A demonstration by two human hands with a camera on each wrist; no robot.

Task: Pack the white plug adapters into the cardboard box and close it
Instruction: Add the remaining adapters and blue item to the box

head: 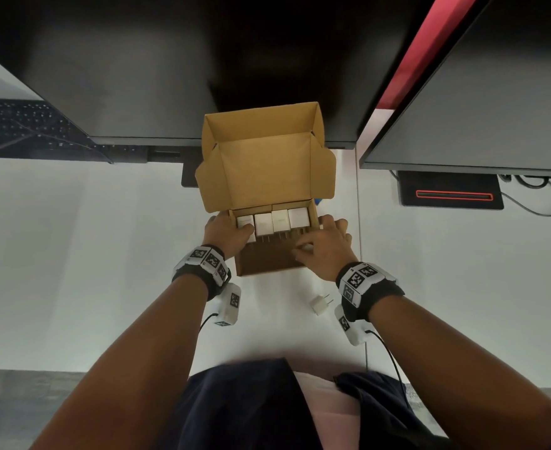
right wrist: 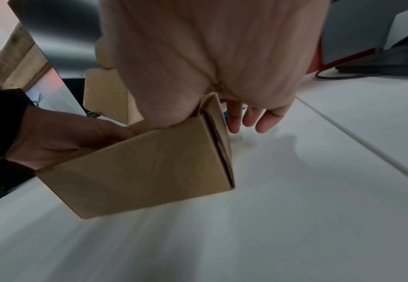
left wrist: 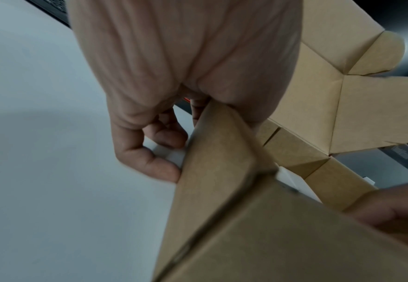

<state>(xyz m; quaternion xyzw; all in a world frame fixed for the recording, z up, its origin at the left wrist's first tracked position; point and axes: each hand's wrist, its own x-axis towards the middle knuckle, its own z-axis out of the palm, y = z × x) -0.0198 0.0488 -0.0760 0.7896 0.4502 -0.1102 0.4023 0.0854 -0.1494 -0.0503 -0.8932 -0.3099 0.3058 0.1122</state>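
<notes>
Cardboard box (head: pixel 269 177): on the white desk (head: pixel 82 254), lid standing open.
Packed: four white plug adapters (head: pixel 272 221) in a row at the far wall.
Left: one loose adapter (head: pixel 320 304) near the right wrist; lid unclosed.
Left hand (head: pixel 227 233): fingers curled round the box's left wall.
Right hand (head: pixel 324 246): thumb inside, fingers outside the right wall.

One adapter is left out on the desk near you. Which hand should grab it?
Right, probably. The loose adapter lies on the desk just beneath the right hand and wrist. The left hand is farther away, its thumb on the leftmost adapter in the cardboard box.
</notes>
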